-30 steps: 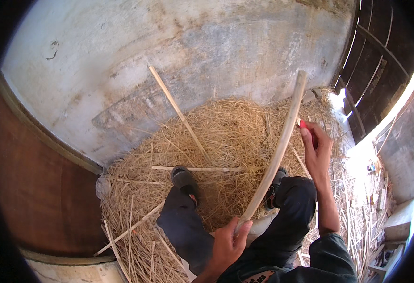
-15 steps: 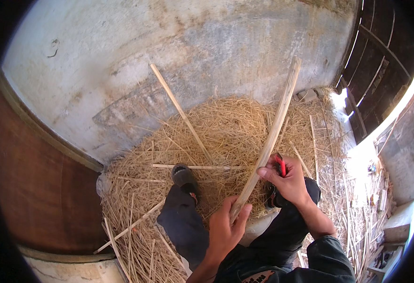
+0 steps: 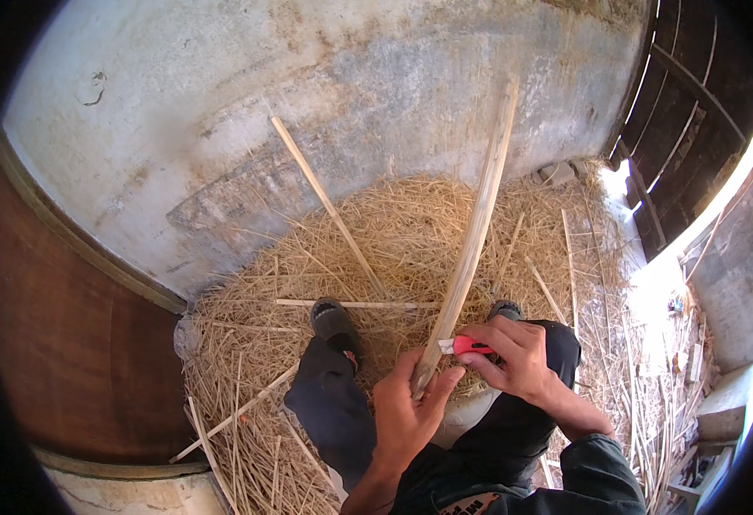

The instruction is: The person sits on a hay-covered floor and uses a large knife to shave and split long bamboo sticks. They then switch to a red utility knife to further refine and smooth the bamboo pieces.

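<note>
Our left hand [image 3: 406,410] curls round the lower end of 1 long wooden strip [image 3: 472,232] above the straw [image 3: 419,219], our right hand [image 3: 518,356] closes round a red cutter [image 3: 471,345] at the strip, and cutting seems underway (what remains, we can't tell).

Head view: a downward look through a fisheye lens

The camera, the left one of a pair worn side by side on the head, looks down and forward from above the wearer's lap. The picture is upright and unmirrored. Nearest the lens, at lower centre, are the left hand [image 3: 404,414], the right hand [image 3: 520,360] and the legs [image 3: 329,408]; the straw [image 3: 411,245] lies farther below, and the wall [image 3: 308,77] closes the view ahead. The wide field also takes in a brown panel [image 3: 76,335] at left and planks [image 3: 694,112] at right. Straight edges bow toward the black, rounded rim.
</note>
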